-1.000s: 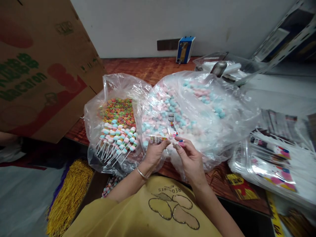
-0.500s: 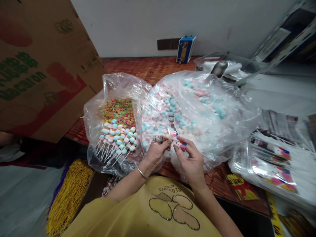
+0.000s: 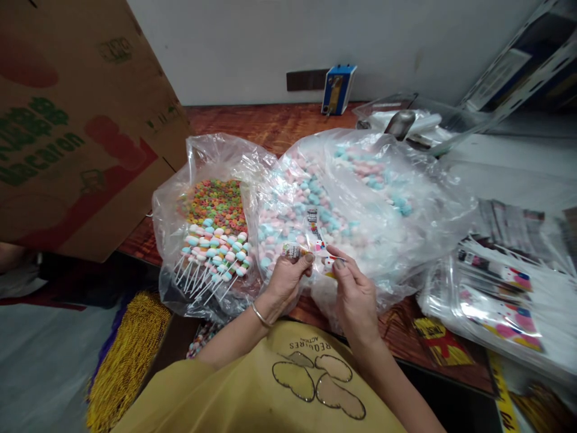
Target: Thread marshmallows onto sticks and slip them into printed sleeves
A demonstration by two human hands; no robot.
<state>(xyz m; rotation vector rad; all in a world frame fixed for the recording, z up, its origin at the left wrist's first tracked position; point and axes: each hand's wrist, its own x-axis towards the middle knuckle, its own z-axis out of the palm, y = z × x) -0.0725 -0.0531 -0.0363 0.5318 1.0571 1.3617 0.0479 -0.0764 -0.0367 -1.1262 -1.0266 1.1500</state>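
My left hand (image 3: 285,281), with a bangle at the wrist, pinches a small printed plastic wrapper (image 3: 294,250) between thumb and fingers. Close beside it, my right hand (image 3: 357,296) has thumb and forefinger closed on the edge of a clear candy wrapper (image 3: 326,262) with bright print. Another narrow printed wrapper (image 3: 312,219) lies just beyond my fingers, on a big clear bag (image 3: 433,180) of pink, blue and white marshmallows (image 3: 311,186). To the left, marshmallow sticks (image 3: 216,249) rest in an open clear bag (image 3: 166,207) with colourful ring-shaped candies (image 3: 219,201).
A large cardboard box (image 3: 85,138) stands at the left. On the right are stacks of printed wrappers (image 3: 500,300) and a gold-and-red packet (image 3: 444,343). A blue device (image 3: 339,90) and a clear tray (image 3: 464,129) with a metal scoop (image 3: 400,124) sit at the back.
My right hand has moved slightly to the right, away from my left, drawing the wrapper edge with it. My left hand has barely moved.
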